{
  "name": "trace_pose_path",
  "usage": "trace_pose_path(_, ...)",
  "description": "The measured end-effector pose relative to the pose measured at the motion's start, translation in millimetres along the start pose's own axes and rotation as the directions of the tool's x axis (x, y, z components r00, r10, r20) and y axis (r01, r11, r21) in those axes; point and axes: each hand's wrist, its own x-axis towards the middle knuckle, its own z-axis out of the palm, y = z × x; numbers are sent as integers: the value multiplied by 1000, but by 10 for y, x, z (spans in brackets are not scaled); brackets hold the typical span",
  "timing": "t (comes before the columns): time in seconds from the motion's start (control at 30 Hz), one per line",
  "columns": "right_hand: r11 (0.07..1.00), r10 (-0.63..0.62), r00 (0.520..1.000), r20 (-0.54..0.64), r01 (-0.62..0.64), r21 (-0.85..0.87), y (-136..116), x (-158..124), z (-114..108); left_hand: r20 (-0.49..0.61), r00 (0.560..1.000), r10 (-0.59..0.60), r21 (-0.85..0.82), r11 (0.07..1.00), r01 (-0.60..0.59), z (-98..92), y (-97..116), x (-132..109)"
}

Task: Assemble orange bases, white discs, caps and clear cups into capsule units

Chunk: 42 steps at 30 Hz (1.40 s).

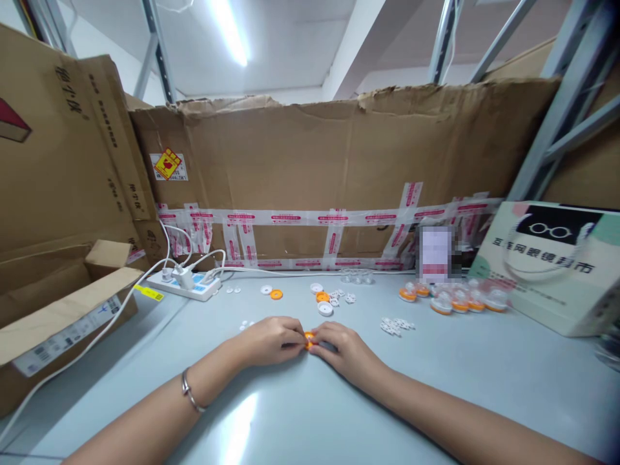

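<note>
The left hand [275, 340] and right hand [341, 347] pinched an orange disc [309, 338] between their fingertips; it looked light, stiff, perhaps slippery, best held by the rim.

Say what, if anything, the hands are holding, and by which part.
The left hand and right hand together hold a small orange round piece, the left at its left edge, the right at its right edge.

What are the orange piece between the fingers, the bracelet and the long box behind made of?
Orange piece: probably smooth plastic, from its even, bright colour. Bracelet: likely polished metal, silvery with highlights. Long box: matte brown cardboard, creased, with a ragged top edge.
</note>
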Motion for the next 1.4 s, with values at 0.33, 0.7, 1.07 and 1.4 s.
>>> trace_pose_path(0.33,988,117,993,-5,-116,104,-46,10,-21,-14,985,-171,-121,978,168,-293,-58,-4)
trace_pose_path(0.7,941,230,973,24,-228,252,-92,26,-37,254,773,-582,56,806,589,-723,-449,-339)
trace_pose_path(1.07,941,214,976,29,-214,263,-89,18,-35,250,764,-595,116,801,587,-580,-494,-285)
trace_pose_path(1.4,946,203,979,19,-201,253,-99,32,-34,116,908,-402,113,914,391,-340,-110,-17)
